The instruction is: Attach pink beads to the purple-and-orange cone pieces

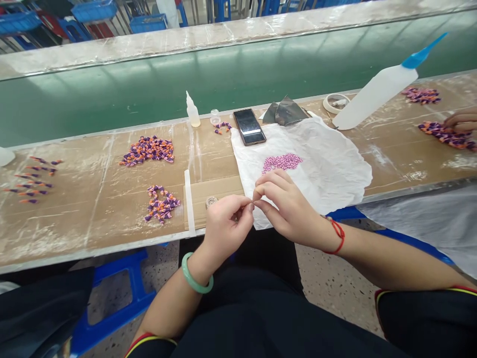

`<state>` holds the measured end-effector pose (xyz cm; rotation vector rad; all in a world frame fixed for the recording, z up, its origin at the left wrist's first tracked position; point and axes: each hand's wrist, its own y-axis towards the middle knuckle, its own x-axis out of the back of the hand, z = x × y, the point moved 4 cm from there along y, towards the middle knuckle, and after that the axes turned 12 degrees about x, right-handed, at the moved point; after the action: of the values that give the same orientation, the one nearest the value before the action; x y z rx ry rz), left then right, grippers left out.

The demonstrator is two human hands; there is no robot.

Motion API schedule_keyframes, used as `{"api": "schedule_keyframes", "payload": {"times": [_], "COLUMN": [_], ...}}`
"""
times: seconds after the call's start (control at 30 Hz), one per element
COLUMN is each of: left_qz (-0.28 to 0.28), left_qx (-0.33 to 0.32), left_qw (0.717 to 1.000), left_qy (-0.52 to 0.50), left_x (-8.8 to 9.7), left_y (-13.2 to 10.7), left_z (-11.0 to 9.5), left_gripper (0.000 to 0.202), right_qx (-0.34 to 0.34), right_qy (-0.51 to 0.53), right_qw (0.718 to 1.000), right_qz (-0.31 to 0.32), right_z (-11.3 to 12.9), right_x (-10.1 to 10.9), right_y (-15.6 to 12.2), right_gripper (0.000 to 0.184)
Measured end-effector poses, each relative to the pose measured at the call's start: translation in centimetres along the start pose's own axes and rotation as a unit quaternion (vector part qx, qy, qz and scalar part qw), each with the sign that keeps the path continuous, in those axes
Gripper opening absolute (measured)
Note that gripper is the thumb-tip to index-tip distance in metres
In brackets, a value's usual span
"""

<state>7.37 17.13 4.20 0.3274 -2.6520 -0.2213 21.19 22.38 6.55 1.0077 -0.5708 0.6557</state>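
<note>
My left hand (229,221) and my right hand (285,206) meet above the table's front edge, fingertips pinched together. Whatever sits between them is too small and covered to make out. Just beyond my right hand, a pile of tiny pink patterned pieces (283,161) lies on a white cloth (328,164). A small clear glass dish (210,201) stands beside my left hand on a cardboard sheet (227,187). Further left are a loose group of small purple and orange pieces (162,204) and a denser pile of similar pieces (151,150).
A phone (249,127) rests on the cloth's far left corner. Behind stand a small dropper bottle (193,112), a large white bottle with a blue nozzle (376,92) and a tape roll (336,103). Another person's hand (464,120) touches pieces at right. A green belt (238,74) runs beyond.
</note>
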Motion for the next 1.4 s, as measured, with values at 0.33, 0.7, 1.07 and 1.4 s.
{"api": "schedule_keyframes", "payload": {"times": [0.33,0.7,1.07,1.4], "left_qz": [0.056,0.12,0.129,0.072], "left_qx": [0.052,0.045,0.125,0.266], "left_qw": [0.991,0.989,0.97,0.931], "left_qy": [-0.11,-0.08,-0.161,-0.237], "left_x": [0.5,0.9,2.9,5.9], "left_y": [0.0,0.1,-0.3,-3.4], "left_z": [0.1,0.2,1.3,6.7], "left_gripper": [0.018,0.018,0.014,0.016], "right_qx": [-0.052,-0.073,-0.078,0.005], "right_qy": [0.106,0.11,0.189,0.072], "right_qw": [0.993,0.991,0.976,0.958], "right_qz": [0.013,0.038,0.072,0.277], "right_z": [0.1,0.3,-0.1,-3.2], "right_x": [0.3,0.0,-0.9,-4.9], "right_y": [0.1,0.4,1.2,5.0], "right_gripper": [0.012,0.011,0.011,0.016]}}
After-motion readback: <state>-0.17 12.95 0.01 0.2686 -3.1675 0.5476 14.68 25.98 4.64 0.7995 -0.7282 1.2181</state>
